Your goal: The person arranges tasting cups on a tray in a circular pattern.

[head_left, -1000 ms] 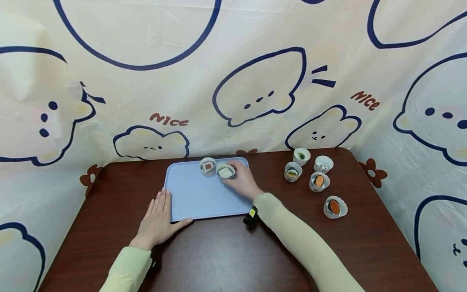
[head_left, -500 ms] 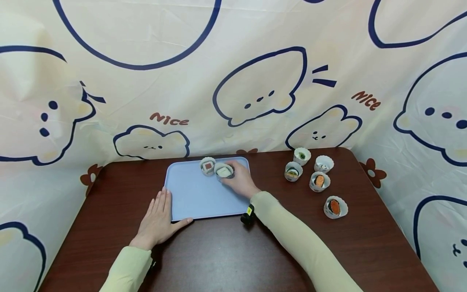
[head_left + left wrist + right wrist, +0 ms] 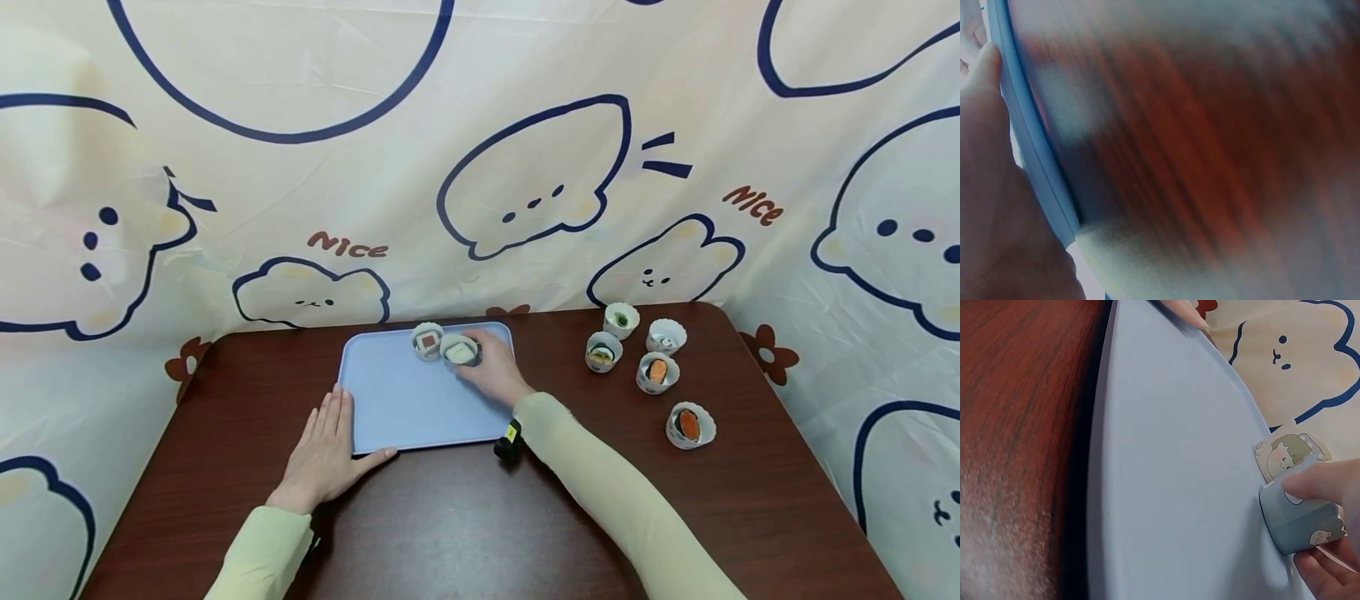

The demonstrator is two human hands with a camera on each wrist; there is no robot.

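A light blue tray [image 3: 401, 408] lies on the dark wooden table. My right hand [image 3: 495, 367] grips a patterned paper cup [image 3: 459, 352] with pale, whitish food inside, at the tray's far side. In the right wrist view, thumb and fingers pinch this bluish cup [image 3: 1297, 519] from its side, low at the tray surface. Right beside it on the tray stands another paper cup [image 3: 427, 342], holding a white piece with a reddish-brown square centre. My left hand [image 3: 322, 454] rests with straight fingers along the tray's left edge, thumb by the front corner.
To the right on the table are several more paper cups: a green-filled cup [image 3: 621, 320], a cup with yellow and green food [image 3: 602, 352], a white-filled cup [image 3: 665, 337], an orange-topped cup [image 3: 657, 373] and a red-orange one [image 3: 689, 426]. A printed cloth [image 3: 375, 183] hangs behind.
My right hand has slid the held cup slightly left, up against the other cup on the tray, then stayed there. My left hand has not moved.
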